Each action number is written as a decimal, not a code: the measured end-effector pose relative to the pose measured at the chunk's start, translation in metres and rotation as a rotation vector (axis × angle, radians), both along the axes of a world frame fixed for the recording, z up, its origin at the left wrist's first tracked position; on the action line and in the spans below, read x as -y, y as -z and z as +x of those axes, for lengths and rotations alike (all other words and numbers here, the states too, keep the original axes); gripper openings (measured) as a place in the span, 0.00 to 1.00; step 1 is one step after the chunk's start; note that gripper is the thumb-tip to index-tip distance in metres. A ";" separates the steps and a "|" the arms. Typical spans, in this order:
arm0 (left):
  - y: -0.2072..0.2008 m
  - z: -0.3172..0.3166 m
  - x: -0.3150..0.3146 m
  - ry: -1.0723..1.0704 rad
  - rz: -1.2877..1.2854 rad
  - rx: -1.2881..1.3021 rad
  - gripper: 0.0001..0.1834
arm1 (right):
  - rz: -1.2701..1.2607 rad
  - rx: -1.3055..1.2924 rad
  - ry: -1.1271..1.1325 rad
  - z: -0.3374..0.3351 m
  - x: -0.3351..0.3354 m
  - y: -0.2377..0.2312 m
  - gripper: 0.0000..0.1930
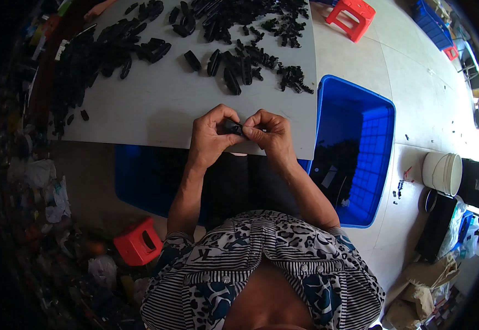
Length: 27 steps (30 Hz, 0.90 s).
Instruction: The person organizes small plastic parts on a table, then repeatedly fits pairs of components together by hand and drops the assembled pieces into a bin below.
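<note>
Between my two hands, over the near edge of the grey table (157, 118), is a small black plastic part (232, 127). My left hand (211, 135) is closed on it, thumb and fingers pinching its left side. The fingers of my right hand (272, 133) are pinched at the part's right end; whether they hold a second, smaller piece is hidden. Farther back on the table lie long black oval parts (231, 81) and a heap of small jagged black pieces (293, 78). A large pile of black parts (77, 71) covers the table's left side.
A big blue bin (392, 132) with dark contents stands right of the table, and another blue bin (140, 179) sits partly under it. Red stools (139, 242) are near left and far right. A white bucket (442, 171) stands at the right. Another person's hand (95, 12) shows at the far left.
</note>
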<state>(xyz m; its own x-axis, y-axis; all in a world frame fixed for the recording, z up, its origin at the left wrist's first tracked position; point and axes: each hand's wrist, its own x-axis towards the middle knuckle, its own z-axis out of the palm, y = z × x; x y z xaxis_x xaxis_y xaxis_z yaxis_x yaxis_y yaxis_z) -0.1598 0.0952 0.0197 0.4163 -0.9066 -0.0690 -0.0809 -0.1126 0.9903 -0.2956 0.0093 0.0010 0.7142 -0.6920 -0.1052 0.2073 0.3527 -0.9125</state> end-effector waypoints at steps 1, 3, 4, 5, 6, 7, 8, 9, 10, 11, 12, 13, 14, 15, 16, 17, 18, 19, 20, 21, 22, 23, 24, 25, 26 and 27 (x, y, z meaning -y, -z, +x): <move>0.001 0.001 -0.001 0.006 -0.017 0.081 0.18 | 0.023 -0.022 -0.020 0.000 0.000 -0.002 0.03; -0.002 0.000 -0.002 0.013 -0.007 0.052 0.17 | 0.045 -0.047 -0.035 -0.001 0.002 -0.002 0.03; -0.004 0.000 -0.002 0.019 0.003 0.025 0.16 | 0.057 -0.052 -0.050 -0.002 0.004 0.000 0.03; -0.006 -0.001 -0.003 0.019 0.003 0.024 0.16 | 0.070 -0.056 -0.066 -0.003 0.005 0.002 0.03; -0.008 -0.002 -0.003 0.026 -0.005 -0.078 0.13 | 0.070 -0.057 -0.067 -0.004 0.005 0.001 0.03; -0.010 -0.003 -0.003 0.033 -0.013 -0.181 0.11 | 0.035 -0.092 -0.068 -0.004 0.006 0.001 0.03; -0.011 -0.004 -0.004 0.034 -0.013 -0.181 0.11 | -0.001 -0.126 -0.068 -0.005 0.007 0.000 0.03; -0.011 -0.004 -0.004 0.034 0.007 -0.181 0.08 | -0.001 -0.126 -0.067 -0.005 0.006 0.003 0.03; -0.012 -0.005 -0.005 0.035 0.027 -0.181 0.06 | -0.082 -0.134 -0.068 -0.005 0.006 0.007 0.04; -0.011 -0.005 -0.006 0.034 0.027 -0.179 0.06 | -0.162 -0.140 -0.071 -0.004 0.005 0.008 0.05; -0.009 -0.005 -0.007 -0.001 0.023 -0.226 0.04 | -0.163 -0.139 -0.072 -0.003 0.003 0.007 0.05; -0.007 -0.006 -0.008 -0.035 0.020 -0.272 0.02 | -0.390 -0.205 0.005 -0.002 0.000 0.004 0.06; -0.006 -0.007 -0.009 -0.031 0.019 -0.274 0.02 | -0.617 -0.275 0.086 -0.002 -0.002 0.003 0.08; -0.005 -0.006 -0.010 -0.061 -0.035 -0.264 0.02 | -0.619 -0.277 0.090 -0.003 -0.002 0.002 0.08; -0.004 -0.006 -0.011 -0.091 -0.089 -0.253 0.02 | -0.595 -0.272 -0.021 -0.003 -0.002 0.002 0.09; -0.006 -0.006 -0.013 -0.099 -0.076 -0.234 0.03 | -0.569 -0.265 -0.133 -0.004 -0.002 0.001 0.11; -0.007 -0.008 -0.014 -0.097 -0.077 -0.235 0.03 | -0.570 -0.266 -0.132 -0.004 -0.002 -0.001 0.11; -0.007 -0.011 -0.017 -0.128 -0.103 -0.242 0.03 | -0.522 -0.275 -0.152 -0.005 -0.001 -0.005 0.11; -0.006 -0.013 -0.018 -0.156 -0.129 -0.249 0.03 | -0.473 -0.283 -0.170 -0.006 -0.001 -0.007 0.12; -0.005 -0.014 -0.019 -0.154 -0.130 -0.250 0.03 | -0.474 -0.284 -0.168 -0.005 -0.003 -0.006 0.12; -0.005 -0.014 -0.021 -0.167 -0.165 -0.255 0.04 | -0.476 -0.249 -0.127 -0.003 -0.007 -0.003 0.12; -0.004 -0.014 -0.023 -0.180 -0.200 -0.261 0.04 | -0.476 -0.213 -0.087 -0.001 -0.009 -0.002 0.13; -0.003 -0.013 -0.026 -0.181 -0.201 -0.261 0.04 | -0.477 -0.214 -0.088 0.000 -0.010 -0.002 0.13; -0.003 -0.010 -0.031 -0.167 -0.166 -0.235 0.03 | -0.544 -0.235 -0.151 0.001 -0.011 -0.003 0.12; -0.004 -0.006 -0.038 -0.155 -0.131 -0.206 0.02 | -0.611 -0.253 -0.217 0.002 -0.012 -0.004 0.11; -0.005 0.000 -0.045 -0.152 -0.132 -0.209 0.02 | -0.778 -0.325 -0.354 0.002 -0.006 -0.001 0.09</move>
